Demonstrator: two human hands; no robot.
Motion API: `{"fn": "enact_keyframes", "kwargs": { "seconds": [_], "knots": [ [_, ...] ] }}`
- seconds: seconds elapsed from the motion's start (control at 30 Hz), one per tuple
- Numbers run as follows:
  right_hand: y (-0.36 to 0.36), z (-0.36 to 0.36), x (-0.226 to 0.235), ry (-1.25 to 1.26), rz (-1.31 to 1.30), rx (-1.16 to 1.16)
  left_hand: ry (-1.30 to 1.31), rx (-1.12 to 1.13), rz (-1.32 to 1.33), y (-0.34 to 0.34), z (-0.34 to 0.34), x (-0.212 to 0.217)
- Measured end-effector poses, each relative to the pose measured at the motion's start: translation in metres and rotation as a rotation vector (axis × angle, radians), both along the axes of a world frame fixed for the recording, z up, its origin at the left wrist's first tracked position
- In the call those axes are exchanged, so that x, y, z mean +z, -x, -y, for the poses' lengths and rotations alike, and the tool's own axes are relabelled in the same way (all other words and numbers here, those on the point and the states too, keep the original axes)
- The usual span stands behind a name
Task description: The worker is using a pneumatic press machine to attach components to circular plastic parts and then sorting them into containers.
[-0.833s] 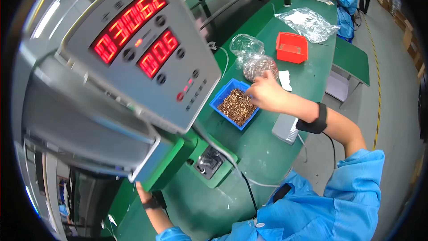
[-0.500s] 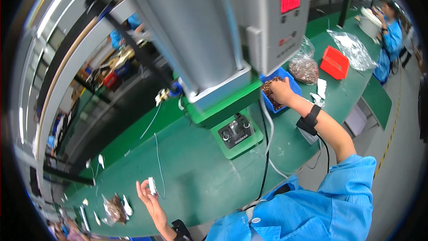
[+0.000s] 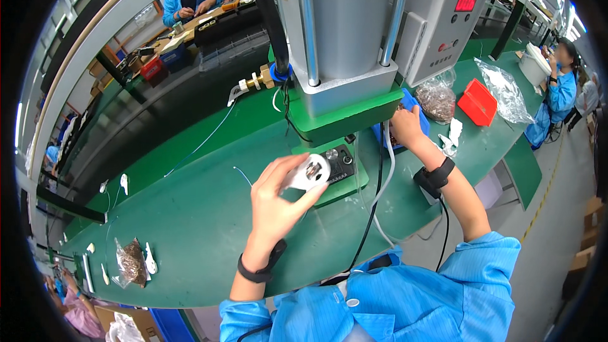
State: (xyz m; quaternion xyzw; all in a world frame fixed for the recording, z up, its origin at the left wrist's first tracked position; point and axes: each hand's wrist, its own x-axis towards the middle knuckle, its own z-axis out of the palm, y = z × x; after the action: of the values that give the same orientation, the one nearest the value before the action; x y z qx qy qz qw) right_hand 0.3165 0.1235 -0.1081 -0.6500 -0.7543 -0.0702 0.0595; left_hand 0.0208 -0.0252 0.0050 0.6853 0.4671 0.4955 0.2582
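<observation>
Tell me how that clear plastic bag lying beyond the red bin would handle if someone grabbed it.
The clear plastic bag lies crumpled and creased on the green table, so it is probably floppy and would sag rather than hold shape. It looks thin and nearly empty, so likely very light. Its glossy film may slip between fingers.

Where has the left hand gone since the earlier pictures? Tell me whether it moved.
Yes. The left hand has come up from the near table edge toward the green press base, now holding a small white part beside it.
</observation>
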Motion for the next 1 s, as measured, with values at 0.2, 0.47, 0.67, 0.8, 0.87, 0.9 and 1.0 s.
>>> {"fn": "enact_keyframes", "kwargs": {
  "seconds": [0.2, 0.47, 0.67, 0.8, 0.87, 0.9, 1.0],
  "knots": [
    [0.0, 0.011, 0.005, 0.018, -0.022, 0.129, 0.025, 0.103, -0.125, -0.026, -0.021, -0.015],
    [-0.009, 0.002, -0.009, -0.08, -0.03, 0.161, 0.225, 0.076, -0.177, -0.029, -0.029, 0.0],
    [-0.011, 0.018, 0.015, -0.081, -0.276, 0.143, 0.244, 0.082, -0.332, -0.026, -0.036, -0.003],
    [0.002, 0.034, 0.058, -0.032, -0.57, 0.094, 0.189, 0.049, -0.372, -0.024, -0.044, -0.006],
    [0.006, 0.044, 0.08, -0.02, -0.687, 0.149, 0.194, 0.033, -0.39, -0.023, -0.046, -0.007],
    [0.011, 0.051, 0.091, 0.06, -0.828, 0.165, 0.188, 0.031, -0.364, -0.023, -0.045, -0.008],
    [0.044, 0.068, 0.109, 0.153, -1.11, 0.366, 0.175, 0.035, -0.314, -0.025, -0.042, -0.007]
  ]
}}
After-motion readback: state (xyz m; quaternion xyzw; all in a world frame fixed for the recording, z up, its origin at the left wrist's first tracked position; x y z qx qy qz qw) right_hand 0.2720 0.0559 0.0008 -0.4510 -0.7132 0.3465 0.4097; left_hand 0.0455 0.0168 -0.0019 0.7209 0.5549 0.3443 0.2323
